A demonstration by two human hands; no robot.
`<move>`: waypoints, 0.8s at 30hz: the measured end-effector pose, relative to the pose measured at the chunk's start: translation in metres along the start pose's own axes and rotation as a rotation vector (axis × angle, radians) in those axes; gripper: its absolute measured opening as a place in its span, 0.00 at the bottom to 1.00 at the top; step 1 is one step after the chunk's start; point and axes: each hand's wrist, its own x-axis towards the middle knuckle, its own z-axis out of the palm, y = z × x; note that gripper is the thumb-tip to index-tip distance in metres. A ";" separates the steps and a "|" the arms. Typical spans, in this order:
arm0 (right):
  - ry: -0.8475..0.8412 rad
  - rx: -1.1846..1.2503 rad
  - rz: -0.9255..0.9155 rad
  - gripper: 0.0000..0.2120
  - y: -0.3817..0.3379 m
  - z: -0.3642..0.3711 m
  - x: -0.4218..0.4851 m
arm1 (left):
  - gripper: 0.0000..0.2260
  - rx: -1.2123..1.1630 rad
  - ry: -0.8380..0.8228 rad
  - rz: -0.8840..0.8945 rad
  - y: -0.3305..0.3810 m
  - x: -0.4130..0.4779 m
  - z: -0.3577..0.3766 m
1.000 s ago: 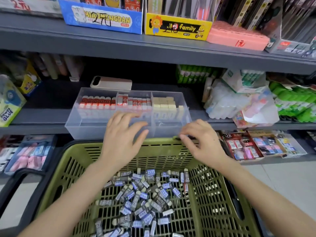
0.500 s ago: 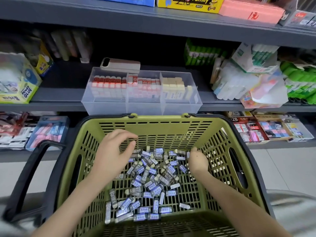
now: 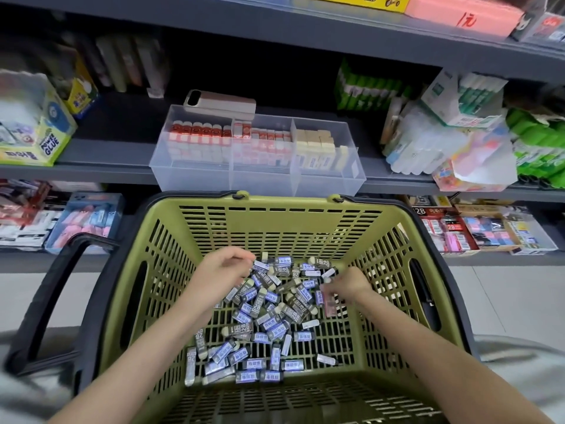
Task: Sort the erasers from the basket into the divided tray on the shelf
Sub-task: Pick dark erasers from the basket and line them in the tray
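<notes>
A green plastic basket point(image 3: 275, 228) with black handles stands below the shelf. Several grey and blue wrapped erasers point(image 3: 269, 319) lie loose on its floor. My left hand point(image 3: 223, 276) is down at the pile's far left edge, and its curled fingertips pinch an eraser there. My right hand point(image 3: 348, 286) is over the pile's far right edge with bent, motion-blurred fingers, so its hold is unclear. The clear divided tray point(image 3: 263, 182) sits on the shelf behind the basket. It has red-sleeved erasers in its left and middle compartments and beige ones in the right.
A phone point(image 3: 220, 102) lies on the tray's back rim. Glue boxes point(image 3: 39, 139) stand at left on the same shelf, and bagged stationery point(image 3: 452, 148) at right. Eraser packs point(image 3: 477, 228) fill the lower shelf. The basket's left handle point(image 3: 46, 304) is folded outward.
Both hands dropped from the tray's front wall into the basket and now reach the eraser pile. My left fingers have curled in. The view has tilted down and closer.
</notes>
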 end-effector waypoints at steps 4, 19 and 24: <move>-0.431 0.591 -0.193 0.10 -0.040 -0.002 -0.045 | 0.07 -0.050 -0.224 -0.182 -0.006 0.001 0.014; 0.091 -0.504 -0.632 0.10 -0.031 0.055 -0.006 | 0.08 -0.423 0.018 -0.558 -0.028 0.022 0.015; -0.358 0.500 -0.514 0.01 -0.047 0.065 -0.054 | 0.13 -0.530 -0.073 -0.558 -0.044 0.017 0.036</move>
